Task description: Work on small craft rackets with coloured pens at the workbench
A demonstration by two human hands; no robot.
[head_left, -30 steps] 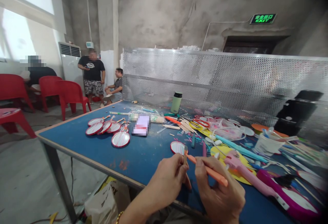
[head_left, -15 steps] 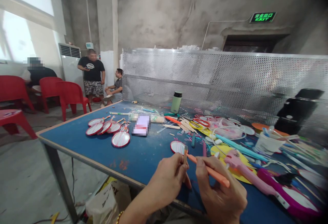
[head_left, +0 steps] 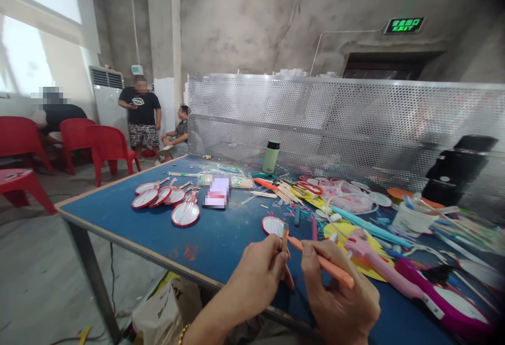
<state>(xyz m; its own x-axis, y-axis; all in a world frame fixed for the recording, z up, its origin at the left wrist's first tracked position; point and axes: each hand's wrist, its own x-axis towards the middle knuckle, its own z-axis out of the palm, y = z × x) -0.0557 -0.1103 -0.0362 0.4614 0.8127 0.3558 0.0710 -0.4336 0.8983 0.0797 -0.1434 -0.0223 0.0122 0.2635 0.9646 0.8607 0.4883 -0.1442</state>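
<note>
The left hand (head_left: 258,271) is pinching a flat wooden stick (head_left: 284,231) between closed thumb and fingers, its upper end standing out above them. The right hand (head_left: 341,295) is gripping an orange pen (head_left: 329,267) in curled fingers, its tip pointing at the stick; whether they are touching is hard to tell. The left hand is hiding the stick's lower part and overlapping a red-rimmed disc (head_left: 272,225); the frame is cutting off the right wrist.

The left fingers (head_left: 279,266) hide part of a flat stick (head_left: 284,233), and the phone screen (head_left: 218,192) is blurred beyond reading.
</note>
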